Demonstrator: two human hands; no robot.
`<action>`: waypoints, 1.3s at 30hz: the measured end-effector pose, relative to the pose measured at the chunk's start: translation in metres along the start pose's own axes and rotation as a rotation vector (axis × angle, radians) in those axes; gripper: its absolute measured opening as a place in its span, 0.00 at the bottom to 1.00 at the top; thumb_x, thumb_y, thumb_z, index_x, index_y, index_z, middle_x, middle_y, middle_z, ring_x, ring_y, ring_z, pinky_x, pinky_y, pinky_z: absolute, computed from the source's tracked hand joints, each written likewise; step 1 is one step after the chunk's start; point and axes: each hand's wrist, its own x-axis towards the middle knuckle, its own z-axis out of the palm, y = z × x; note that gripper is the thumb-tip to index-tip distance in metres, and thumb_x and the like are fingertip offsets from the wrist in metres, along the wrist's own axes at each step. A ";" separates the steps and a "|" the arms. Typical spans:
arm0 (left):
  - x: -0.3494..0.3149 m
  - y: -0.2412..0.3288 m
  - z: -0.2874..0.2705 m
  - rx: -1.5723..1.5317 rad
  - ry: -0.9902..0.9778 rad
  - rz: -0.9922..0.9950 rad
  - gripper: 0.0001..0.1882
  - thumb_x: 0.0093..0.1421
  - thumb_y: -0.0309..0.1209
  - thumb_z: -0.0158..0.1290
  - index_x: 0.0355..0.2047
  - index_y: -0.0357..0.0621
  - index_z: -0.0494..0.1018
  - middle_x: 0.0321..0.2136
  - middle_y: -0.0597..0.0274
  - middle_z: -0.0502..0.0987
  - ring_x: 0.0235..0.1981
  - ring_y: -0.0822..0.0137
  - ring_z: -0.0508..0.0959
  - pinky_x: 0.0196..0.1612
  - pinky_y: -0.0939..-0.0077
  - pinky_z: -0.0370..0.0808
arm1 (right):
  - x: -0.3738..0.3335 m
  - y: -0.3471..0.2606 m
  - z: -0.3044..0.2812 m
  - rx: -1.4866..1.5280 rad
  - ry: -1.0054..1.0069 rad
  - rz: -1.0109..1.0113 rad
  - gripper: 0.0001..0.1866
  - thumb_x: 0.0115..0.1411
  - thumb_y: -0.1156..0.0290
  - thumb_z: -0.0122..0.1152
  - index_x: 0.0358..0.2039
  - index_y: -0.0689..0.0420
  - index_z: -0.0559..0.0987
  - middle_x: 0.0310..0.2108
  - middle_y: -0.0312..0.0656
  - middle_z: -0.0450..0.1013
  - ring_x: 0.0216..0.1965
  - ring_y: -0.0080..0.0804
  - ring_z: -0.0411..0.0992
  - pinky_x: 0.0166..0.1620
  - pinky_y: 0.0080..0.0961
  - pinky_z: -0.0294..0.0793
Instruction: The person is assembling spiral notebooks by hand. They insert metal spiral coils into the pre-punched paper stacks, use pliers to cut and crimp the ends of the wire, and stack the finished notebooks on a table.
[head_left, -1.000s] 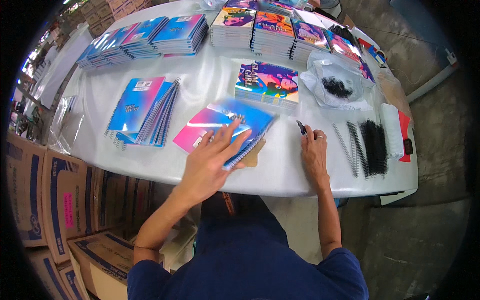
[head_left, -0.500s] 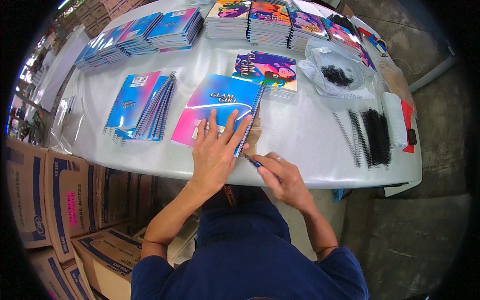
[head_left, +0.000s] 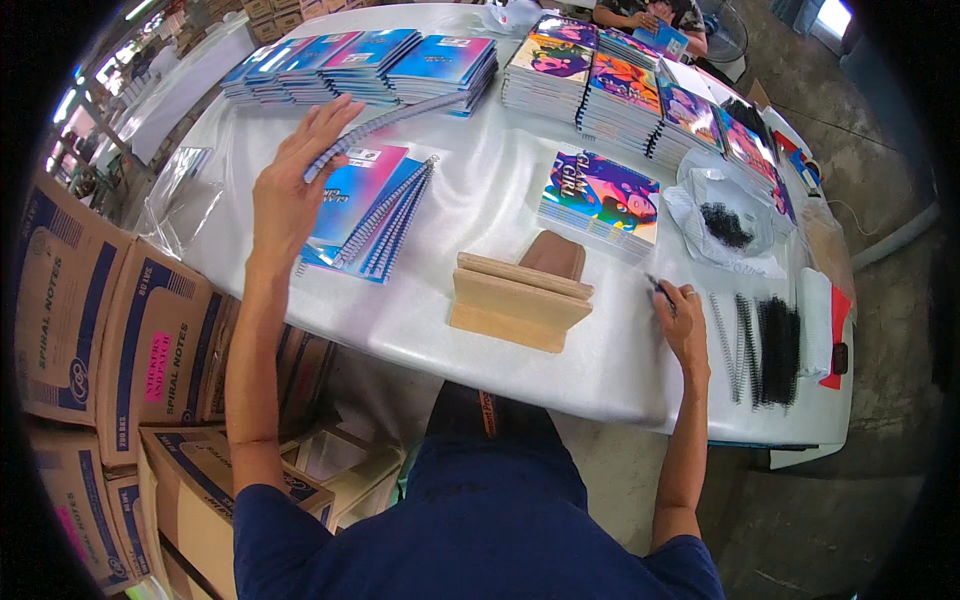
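Observation:
My left hand (head_left: 292, 185) grips a spiral notebook (head_left: 400, 122), held nearly edge-on so its coil and a thin edge show. It is above a fanned pile of blue-and-pink spiral notebooks (head_left: 345, 215); the hand covers part of that pile. Over the right part of the table, my right hand (head_left: 684, 318) is closed around a small pliers-like tool (head_left: 658, 287) with a dark handle, its tip pointing up and left. Between my hands stands a wooden block stand (head_left: 520, 305) with a slot along its top and a brown piece (head_left: 556, 255) behind it.
Colourful notebooks (head_left: 600, 195) lie beyond the stand. Blue notebook stacks (head_left: 440, 62) and multicoloured stacks (head_left: 625, 85) line the back. Black spiral coils (head_left: 778, 350) lie at right, near crumpled wrapping (head_left: 740, 240). Cartons (head_left: 155, 350) rise at left. Another person's hand (head_left: 645, 20) shows far back.
My left hand has lifted the notebook off the wooden stand and carried it left over the pile. My right hand has moved away to the right with the tool. The view has shifted.

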 end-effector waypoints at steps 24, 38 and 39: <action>-0.015 0.032 0.117 -0.532 -0.253 -0.117 0.38 0.58 0.36 0.59 0.66 0.46 0.56 0.65 0.51 0.59 0.68 0.53 0.54 0.66 0.65 0.52 | 0.125 -0.001 0.023 0.768 0.154 0.384 0.08 0.50 0.75 0.68 0.21 0.61 0.76 0.20 0.32 0.70 0.24 0.17 0.67 0.27 0.19 0.65; -0.043 0.063 0.086 -1.120 -0.549 -0.124 0.25 0.68 0.34 0.45 0.62 0.35 0.61 0.62 0.54 0.65 0.61 0.66 0.64 0.64 0.71 0.57 | -0.022 -0.098 0.017 1.087 0.001 0.241 0.12 0.53 0.81 0.67 0.40 0.62 0.80 0.37 0.41 0.79 0.38 0.24 0.76 0.44 0.24 0.75; -0.054 0.057 0.094 -1.074 -0.490 -0.153 0.26 0.68 0.36 0.46 0.62 0.35 0.60 0.63 0.54 0.62 0.63 0.65 0.62 0.65 0.70 0.55 | -0.027 -0.094 0.024 0.948 -0.060 0.225 0.12 0.53 0.81 0.67 0.39 0.61 0.81 0.37 0.40 0.80 0.37 0.23 0.75 0.44 0.24 0.75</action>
